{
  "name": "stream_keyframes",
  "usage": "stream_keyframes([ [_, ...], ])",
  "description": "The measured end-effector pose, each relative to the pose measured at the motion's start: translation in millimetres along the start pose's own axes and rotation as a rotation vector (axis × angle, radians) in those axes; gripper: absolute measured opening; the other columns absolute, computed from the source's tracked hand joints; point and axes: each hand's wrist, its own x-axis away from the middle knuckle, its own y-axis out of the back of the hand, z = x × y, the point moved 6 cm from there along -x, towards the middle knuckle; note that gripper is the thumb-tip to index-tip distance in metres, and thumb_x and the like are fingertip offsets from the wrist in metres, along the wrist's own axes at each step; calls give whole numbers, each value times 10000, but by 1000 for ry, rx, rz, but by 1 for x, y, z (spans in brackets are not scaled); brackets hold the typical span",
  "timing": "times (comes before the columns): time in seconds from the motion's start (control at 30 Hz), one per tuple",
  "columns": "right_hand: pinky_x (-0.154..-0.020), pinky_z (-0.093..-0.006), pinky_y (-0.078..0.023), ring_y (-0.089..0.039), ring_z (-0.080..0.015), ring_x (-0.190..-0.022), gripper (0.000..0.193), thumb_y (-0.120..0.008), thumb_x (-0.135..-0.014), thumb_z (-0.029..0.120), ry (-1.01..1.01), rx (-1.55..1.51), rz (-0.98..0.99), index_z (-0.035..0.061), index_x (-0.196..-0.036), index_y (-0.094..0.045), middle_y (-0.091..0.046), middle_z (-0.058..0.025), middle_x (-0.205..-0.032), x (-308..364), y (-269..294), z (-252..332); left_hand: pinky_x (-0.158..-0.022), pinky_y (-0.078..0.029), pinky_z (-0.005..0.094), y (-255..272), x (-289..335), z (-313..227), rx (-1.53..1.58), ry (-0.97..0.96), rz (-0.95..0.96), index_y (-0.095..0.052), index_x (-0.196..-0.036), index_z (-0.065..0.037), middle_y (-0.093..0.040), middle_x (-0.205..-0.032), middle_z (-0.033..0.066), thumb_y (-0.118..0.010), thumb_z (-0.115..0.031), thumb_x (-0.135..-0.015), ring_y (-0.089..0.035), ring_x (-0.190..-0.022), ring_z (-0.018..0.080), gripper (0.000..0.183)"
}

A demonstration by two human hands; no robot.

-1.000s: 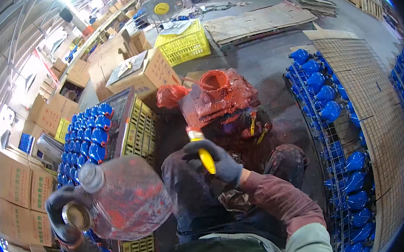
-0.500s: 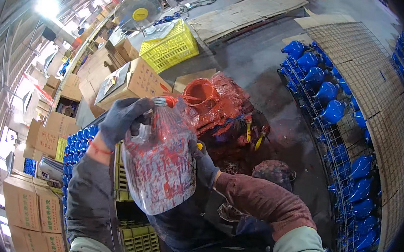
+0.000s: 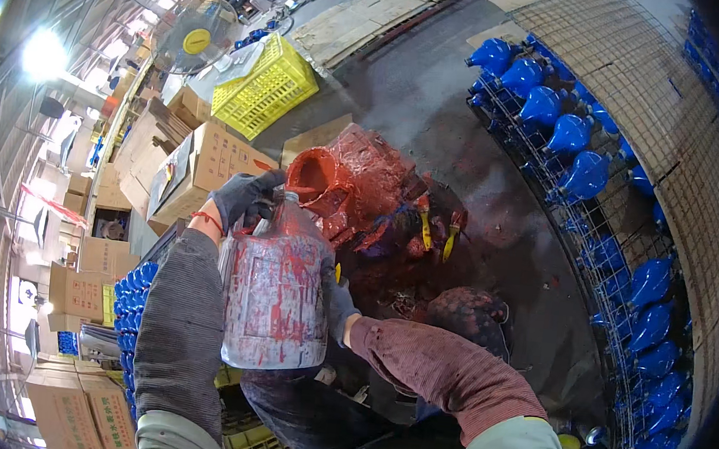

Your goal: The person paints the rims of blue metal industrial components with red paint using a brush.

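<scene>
A large clear plastic jug (image 3: 276, 303), streaked with red and whitish paint, is tilted in front of me. My left hand (image 3: 245, 200), in a dark glove, is closed around its handle near the neck. The jug's mouth points toward a paint-caked red pot (image 3: 312, 172), with red paint at the opening. My gloved right hand (image 3: 338, 307) is closed against the jug's right side, its fingers partly hidden behind it. A small yellow tip (image 3: 338, 272) sticks up by that thumb; the rest of it is hidden.
Two yellow-handled tools (image 3: 425, 227) rest beside the pot. On the right stands a wire rack (image 3: 545, 186) of blue rounded parts. A yellow crate (image 3: 269, 86), a fan (image 3: 195, 40) and cardboard boxes (image 3: 218, 163) are at the left. A paint-spotted round object (image 3: 468, 315) lies nearby.
The view has shifted, and the jug now hangs straighter in the picture. Its mouth is nearer the red pot's opening. Both hands keep hold of the jug.
</scene>
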Motion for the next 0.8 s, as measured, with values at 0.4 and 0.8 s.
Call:
stream_keyframes([
  [0.4, -806, -428, -448, -560, -248, -958, 820, -571, -856, 678, -103, -87, -50, 66, -1375, -400, -578, -117, -1126, -5, -5, -16, -408, -398, 278, -7, -27, 8, -74, 226, 104, -685, -853, -96, -615, -652, 1, -620, -446, -909, -539, -487, 107, 361],
  [0.8, -780, -466, -461, -580, -262, -982, 774, -538, -901, 634, -117, -151, 32, 79, -1404, -342, -585, -124, -1144, 15, -10, 3, -435, -452, 267, -6, -34, 5, -130, 180, 153, -668, -1168, -148, -650, -788, 25, -545, -279, -968, -588, -560, 111, 268],
])
